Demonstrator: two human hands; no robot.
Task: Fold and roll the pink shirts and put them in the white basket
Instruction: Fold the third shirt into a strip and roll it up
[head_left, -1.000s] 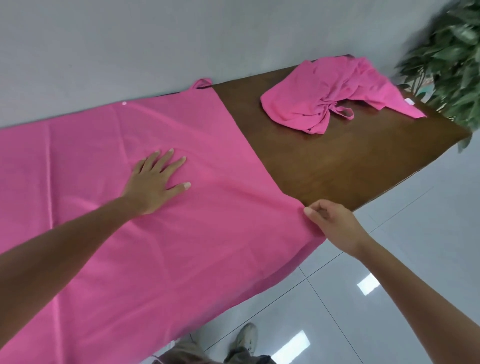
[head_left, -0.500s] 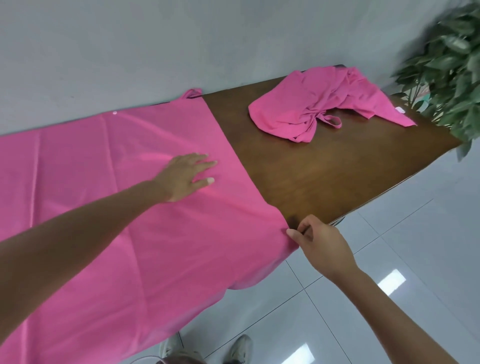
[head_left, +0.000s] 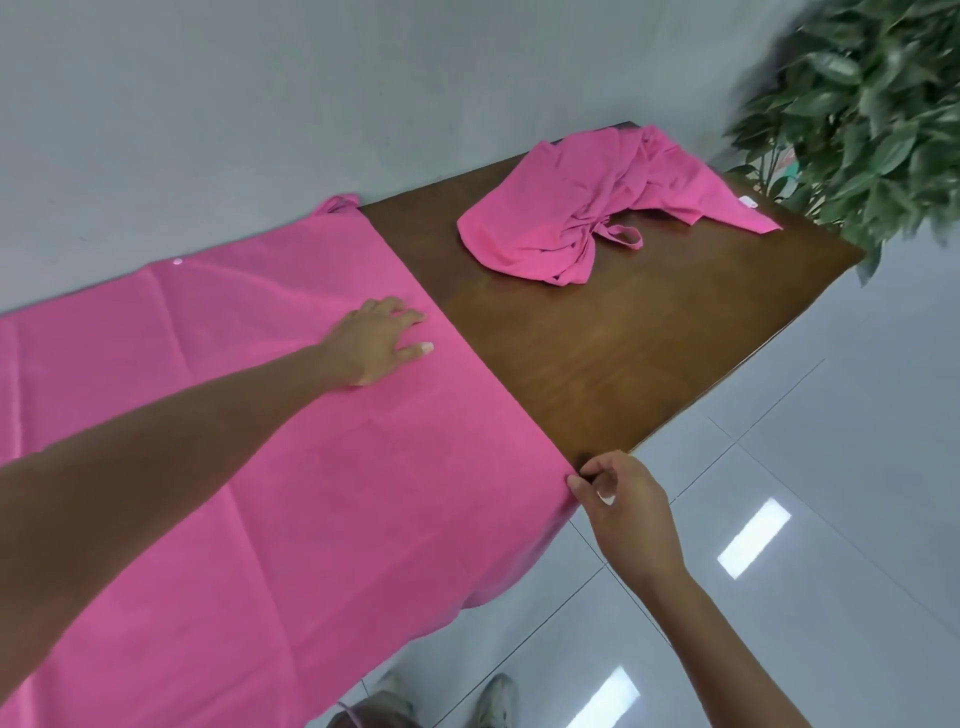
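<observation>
Head view, one entry: a dark brown wooden bench (head_left: 623, 353) stood against a grey wall, carrying two garments. Item one, a large flat pink cloth shirt (head_left: 260, 467), lay spread over the left part of the bench, its near edge hanging over the front toward the pale tiled floor (head_left: 831, 493). Item two, a crumpled pink shirt (head_left: 582, 218), lay bunched at the far right end of the bench, well apart from the first and near a green leafy plant (head_left: 872, 114). The left hand (head_left: 376, 343) rested on the spread shirt close to its right edge, fingers straight and lightly splayed, pressing the cloth flat and gripping nothing. The right hand (head_left: 623, 501) was at the front right corner of the same shirt, at the bench edge, thumb and forefinger pinching the hem there. The white basket was not in view. Step judged in hand: smoothing and squaring the first shirt before folding; no fold showed as yet. Next move, as a judgement: the pinched corner would need lifting and carrying across toward the left while the flat hand anchored the cloth, with care that the overhanging edge did not drag the shirt off.
</observation>
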